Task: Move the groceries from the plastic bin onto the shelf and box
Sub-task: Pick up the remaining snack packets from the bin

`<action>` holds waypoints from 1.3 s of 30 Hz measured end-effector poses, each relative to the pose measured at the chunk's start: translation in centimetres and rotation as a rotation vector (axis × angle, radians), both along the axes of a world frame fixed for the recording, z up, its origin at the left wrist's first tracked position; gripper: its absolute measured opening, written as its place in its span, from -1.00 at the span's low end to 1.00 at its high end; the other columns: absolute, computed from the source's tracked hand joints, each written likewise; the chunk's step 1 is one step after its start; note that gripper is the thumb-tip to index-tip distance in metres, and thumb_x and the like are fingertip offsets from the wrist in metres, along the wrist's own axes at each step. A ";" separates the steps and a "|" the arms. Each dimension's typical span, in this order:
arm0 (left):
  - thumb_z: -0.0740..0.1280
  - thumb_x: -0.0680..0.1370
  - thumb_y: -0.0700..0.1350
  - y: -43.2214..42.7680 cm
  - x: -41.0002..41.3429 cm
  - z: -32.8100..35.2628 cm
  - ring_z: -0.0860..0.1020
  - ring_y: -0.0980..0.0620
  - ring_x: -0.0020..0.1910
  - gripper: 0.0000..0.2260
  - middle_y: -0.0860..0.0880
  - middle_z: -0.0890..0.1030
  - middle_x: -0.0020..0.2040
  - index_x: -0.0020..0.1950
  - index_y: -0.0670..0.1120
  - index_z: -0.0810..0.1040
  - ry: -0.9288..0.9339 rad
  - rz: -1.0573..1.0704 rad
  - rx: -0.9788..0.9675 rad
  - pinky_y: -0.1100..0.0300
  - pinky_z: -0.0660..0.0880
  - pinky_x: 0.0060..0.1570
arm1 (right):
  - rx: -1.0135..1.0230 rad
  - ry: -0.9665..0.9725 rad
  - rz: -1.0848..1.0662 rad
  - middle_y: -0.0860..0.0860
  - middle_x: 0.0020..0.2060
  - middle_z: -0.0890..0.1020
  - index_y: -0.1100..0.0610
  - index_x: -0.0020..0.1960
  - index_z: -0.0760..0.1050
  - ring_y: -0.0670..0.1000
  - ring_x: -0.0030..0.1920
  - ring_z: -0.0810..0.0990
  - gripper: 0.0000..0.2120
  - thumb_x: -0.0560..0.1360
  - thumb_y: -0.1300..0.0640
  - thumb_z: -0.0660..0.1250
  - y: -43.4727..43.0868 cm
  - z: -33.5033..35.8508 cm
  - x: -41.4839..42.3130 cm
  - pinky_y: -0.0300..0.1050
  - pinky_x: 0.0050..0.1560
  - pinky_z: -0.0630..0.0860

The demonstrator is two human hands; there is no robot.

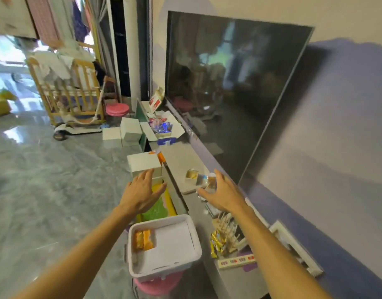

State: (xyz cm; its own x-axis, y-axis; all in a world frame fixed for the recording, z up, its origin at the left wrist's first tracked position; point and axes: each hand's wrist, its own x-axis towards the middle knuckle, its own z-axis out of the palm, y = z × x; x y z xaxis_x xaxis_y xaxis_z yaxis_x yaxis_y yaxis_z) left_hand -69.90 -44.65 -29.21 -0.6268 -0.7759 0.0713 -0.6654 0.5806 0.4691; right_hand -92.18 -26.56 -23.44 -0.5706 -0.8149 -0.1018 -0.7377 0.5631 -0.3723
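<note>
home living room | television (229, 83) on low shelf (185, 160) | wooden cot (71, 91) | marble floor (45, 169)

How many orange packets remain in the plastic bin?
2. Both lie side by side in the bin's far left corner: one packet against the wall, the other packet beside it. The white sheet might hide more.

My plastic bin (160, 269) at six o'clock looks smooth and matt, its orange packets (143, 239) shiny. The stone-look floor (45, 180) at nine o'clock gleams; the screen (229, 83) at one o'clock is glossy.
</note>
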 end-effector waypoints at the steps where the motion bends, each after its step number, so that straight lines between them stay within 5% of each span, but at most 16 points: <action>1: -0.03 0.54 0.52 -1.8 0.5 -1.3 0.39 -0.17 0.51 -0.14 -0.12 0.33 0.61 0.67 -0.01 0.14 -0.022 0.020 0.019 -0.21 0.40 0.44 | 0.017 -0.005 0.020 0.11 0.67 0.25 -0.02 0.72 0.00 0.24 0.59 0.34 0.01 0.50 -0.53 0.27 -2.4 -1.1 0.1 0.22 0.44 0.45; 5: -0.02 0.54 0.51 -6.4 2.1 -7.3 0.42 -0.17 0.48 -0.15 -0.12 0.37 0.57 0.65 -0.03 0.18 -0.135 0.075 0.096 -0.18 0.41 0.41 | 0.123 -0.071 0.137 0.14 0.70 0.17 0.05 0.74 -0.07 0.26 0.63 0.28 0.03 0.55 -0.49 0.26 -9.7 -7.0 1.2 0.24 0.50 0.37; 10: 0.08 0.56 0.47 -8.0 2.4 -16.5 0.42 -0.13 0.47 -0.21 -0.07 0.40 0.55 0.64 0.01 0.20 -0.249 0.117 0.222 -0.11 0.40 0.40 | 0.262 -0.194 0.204 0.11 0.63 0.35 0.01 0.72 0.02 0.23 0.53 0.43 0.06 0.46 -0.54 0.30 -15.5 -17.4 1.9 0.20 0.44 0.47; 20: 0.12 0.49 0.48 -10.5 1.1 -42.5 0.34 -0.06 0.51 -0.24 0.04 0.37 0.55 0.58 0.11 0.22 -0.469 0.075 0.256 -0.07 0.31 0.41 | 0.452 -0.293 0.352 0.08 0.58 0.40 0.05 0.66 0.17 0.18 0.53 0.41 -0.03 0.48 -0.52 0.27 -22.1 -47.0 2.3 0.14 0.41 0.48; 25: 0.19 0.47 0.42 -11.8 1.5 -50.6 0.31 -0.25 0.54 -0.30 -0.16 0.32 0.54 0.46 0.02 0.30 -0.422 -0.010 0.065 -0.28 0.42 0.36 | 0.409 -0.234 0.351 0.08 0.67 0.23 0.13 0.68 0.19 0.20 0.69 0.05 0.00 0.49 -0.51 0.27 -22.7 -57.4 4.2 0.16 0.64 0.18; 29: 0.32 0.33 0.50 -13.2 2.3 -54.8 -0.01 -0.26 0.68 -0.09 -0.19 0.02 0.70 0.56 0.06 0.27 -0.509 -0.034 0.075 -0.27 0.11 0.55 | 0.345 -0.266 0.246 0.09 0.70 0.10 0.14 0.66 0.26 0.22 0.71 -0.11 -0.06 0.51 -0.46 0.27 -22.1 -62.5 6.8 0.21 0.67 0.07; 34: 0.49 0.25 0.38 -13.0 1.9 -56.3 0.01 -0.31 0.66 -0.17 -0.18 0.02 0.70 0.47 0.14 0.42 -0.567 -0.002 -0.008 -0.36 0.17 0.50 | 0.208 -0.262 0.160 0.18 0.62 0.27 0.22 0.50 0.46 0.25 0.63 0.11 -0.30 0.53 -0.19 0.44 -22.0 -65.1 9.5 0.23 0.61 0.22; 39: 0.50 0.27 0.30 -12.6 1.8 -55.8 0.07 -0.26 0.66 -0.30 -0.13 0.08 0.69 0.39 0.17 0.49 -0.519 0.009 -0.049 -0.33 0.16 0.50 | 0.137 -0.363 0.046 0.10 0.25 0.60 0.13 0.22 0.62 0.18 0.28 0.53 -0.53 0.46 -0.15 0.49 -21.9 -64.6 9.3 0.11 0.29 0.50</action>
State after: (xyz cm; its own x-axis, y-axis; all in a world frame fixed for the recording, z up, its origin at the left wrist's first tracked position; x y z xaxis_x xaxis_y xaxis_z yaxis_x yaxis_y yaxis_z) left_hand -68.14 -57.27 -85.01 -0.5823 -0.7852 -0.2106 -0.8085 0.5864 0.0489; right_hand -82.93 -48.43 -88.00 -0.4403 -0.8037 -0.4003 -0.5975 0.5950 -0.5375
